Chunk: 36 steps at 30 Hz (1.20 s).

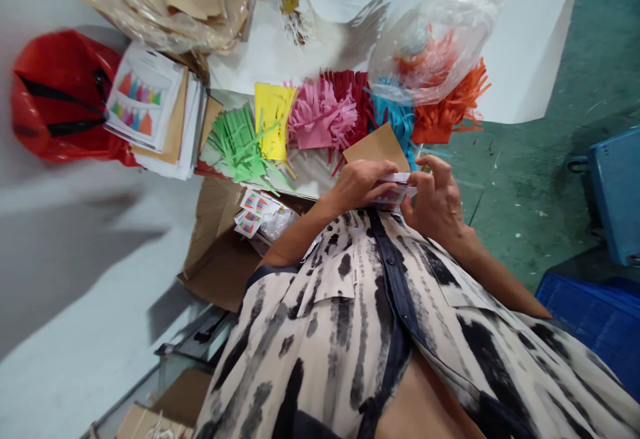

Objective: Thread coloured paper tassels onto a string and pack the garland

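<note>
Close to my shirt front, a small packet with a colourful printed card (393,194) is held between my two hands. My left hand (359,182) grips its left side, fingers laid over the top edge. At the packet's right edge, my right hand (440,199) has bent fingers and thumb closed on the rim. A brown kraft paper piece (379,148) lies just beyond the packet. Behind it is a row of fringed tissue paper bundles: green (239,142), yellow (273,119), pink (320,116), dark red (350,86), blue (393,109) and orange (450,112).
A clear plastic bag (450,12) rests over the orange and blue bundles. Stacked printed cards (145,99) stand at left beside a red plastic bag (55,106). Below is an open cardboard box (215,252) with printed packets (257,209). Blue crates (585,319) sit at right.
</note>
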Motion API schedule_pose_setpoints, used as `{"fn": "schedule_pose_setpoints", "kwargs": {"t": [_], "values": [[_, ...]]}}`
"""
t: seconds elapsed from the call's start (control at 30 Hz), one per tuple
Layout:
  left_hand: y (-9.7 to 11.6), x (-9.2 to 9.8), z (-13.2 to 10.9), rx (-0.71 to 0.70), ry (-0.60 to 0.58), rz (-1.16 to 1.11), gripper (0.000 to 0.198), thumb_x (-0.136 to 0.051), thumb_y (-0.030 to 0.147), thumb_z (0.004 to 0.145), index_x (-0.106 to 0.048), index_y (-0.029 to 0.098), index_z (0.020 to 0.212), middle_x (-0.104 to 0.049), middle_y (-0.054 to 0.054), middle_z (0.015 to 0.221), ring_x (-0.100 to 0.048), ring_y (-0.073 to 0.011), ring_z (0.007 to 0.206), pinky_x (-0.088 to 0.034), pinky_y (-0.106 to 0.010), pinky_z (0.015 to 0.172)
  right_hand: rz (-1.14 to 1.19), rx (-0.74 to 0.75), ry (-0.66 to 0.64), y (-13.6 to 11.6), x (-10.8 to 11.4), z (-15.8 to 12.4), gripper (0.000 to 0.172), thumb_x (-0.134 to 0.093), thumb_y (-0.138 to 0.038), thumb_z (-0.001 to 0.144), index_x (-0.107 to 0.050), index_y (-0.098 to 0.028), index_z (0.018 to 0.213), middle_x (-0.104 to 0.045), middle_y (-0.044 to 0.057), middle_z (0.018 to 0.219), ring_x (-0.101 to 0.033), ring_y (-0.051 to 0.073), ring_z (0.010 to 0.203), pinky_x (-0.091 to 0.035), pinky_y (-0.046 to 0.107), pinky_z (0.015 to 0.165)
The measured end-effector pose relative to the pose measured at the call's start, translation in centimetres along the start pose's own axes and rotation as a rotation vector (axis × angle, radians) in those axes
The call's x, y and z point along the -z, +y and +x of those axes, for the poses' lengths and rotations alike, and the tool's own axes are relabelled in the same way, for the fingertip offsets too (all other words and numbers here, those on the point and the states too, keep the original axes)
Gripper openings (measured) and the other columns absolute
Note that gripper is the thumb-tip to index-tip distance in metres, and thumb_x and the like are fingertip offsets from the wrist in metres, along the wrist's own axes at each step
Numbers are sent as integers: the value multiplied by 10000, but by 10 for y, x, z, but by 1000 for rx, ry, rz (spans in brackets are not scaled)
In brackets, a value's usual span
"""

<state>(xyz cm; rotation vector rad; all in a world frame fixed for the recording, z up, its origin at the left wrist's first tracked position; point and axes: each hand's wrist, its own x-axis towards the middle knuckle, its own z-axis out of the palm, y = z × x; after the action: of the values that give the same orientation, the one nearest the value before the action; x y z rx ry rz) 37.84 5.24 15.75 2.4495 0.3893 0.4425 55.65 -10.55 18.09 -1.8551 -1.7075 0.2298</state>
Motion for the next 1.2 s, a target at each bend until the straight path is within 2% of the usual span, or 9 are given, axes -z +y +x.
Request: {"fn": "schedule_pose_setpoints", "kwargs": {"t": [0.13,0.23,0.37,0.43,0.57,0.67,0.87,1.07,1.2], "values": [[3,-1,0,8,13,-19,283,-594,408,1122,-724,205,1270,-848,-68,1195,-818,-200,1046,-571,-318,899,39,-55,73,-4,8,-2,523,-705,-179,831,-521,-304,1305,-583,146,1494,-653,385,1314,-645,581,972],[0,-4,0,-18,10,-17,290,-585,413,1128,-737,210,1269,-850,-72,1202,-819,-198,1058,-577,-319,907,47,-95,161,-5,15,-3,439,-704,-217,872,-523,-296,1264,-635,135,1346,-674,337,1201,-663,518,873],[-6,-7,0,-46,23,-33,266,-573,376,1135,-747,198,1230,-855,-87,1169,-820,-204,1066,-587,-338,940,88,-130,271,-1,27,0,288,-716,-290,935,-560,-291,1178,-653,115,1190,-637,357,1220,-601,632,1016],[-8,-7,0,-56,25,-50,264,-564,368,1140,-737,192,1231,-853,-90,1157,-819,-207,1076,-594,-344,954,154,-125,215,3,29,2,238,-728,-316,958,-575,-295,1139,-667,107,1190,-642,357,1230,-576,649,1055],[-12,-5,2,-94,3,-83,248,-546,362,1149,-701,191,1241,-836,-90,1179,-814,-199,1098,-608,-334,961,271,-47,-29,8,21,3,177,-757,-309,966,-615,-287,1068,-674,106,1327,-665,350,1266,-575,611,1058],[-15,-3,3,-146,8,-142,182,-564,304,1139,-670,189,1233,-817,-82,1146,-803,-191,1098,-612,-333,954,264,2,-107,8,11,4,158,-755,-283,966,-630,-278,1063,-676,108,1373,-666,354,1304,-564,606,1080],[-11,5,7,-91,-13,-165,174,-516,298,1155,-652,196,1118,-768,-42,921,-775,-166,864,-555,-288,760,264,16,-125,8,3,14,84,-708,-257,994,-647,-271,1051,-724,100,1320,-706,326,1245,-585,568,1053],[-11,12,12,-15,-99,-181,282,-500,445,1164,-640,205,1113,-775,-24,918,-744,-144,797,-483,-262,709,316,-3,-74,12,-2,18,109,-744,-236,968,-672,-292,1027,-742,53,1245,-736,283,1170,-621,526,1010],[-12,16,16,24,-158,-233,317,-502,487,1158,-639,202,1134,-781,-30,966,-734,-137,816,-487,-254,725,278,-52,-74,13,-5,18,92,-753,-265,963,-681,-299,1009,-754,40,1217,-738,282,1153,-631,539,1006]]}}
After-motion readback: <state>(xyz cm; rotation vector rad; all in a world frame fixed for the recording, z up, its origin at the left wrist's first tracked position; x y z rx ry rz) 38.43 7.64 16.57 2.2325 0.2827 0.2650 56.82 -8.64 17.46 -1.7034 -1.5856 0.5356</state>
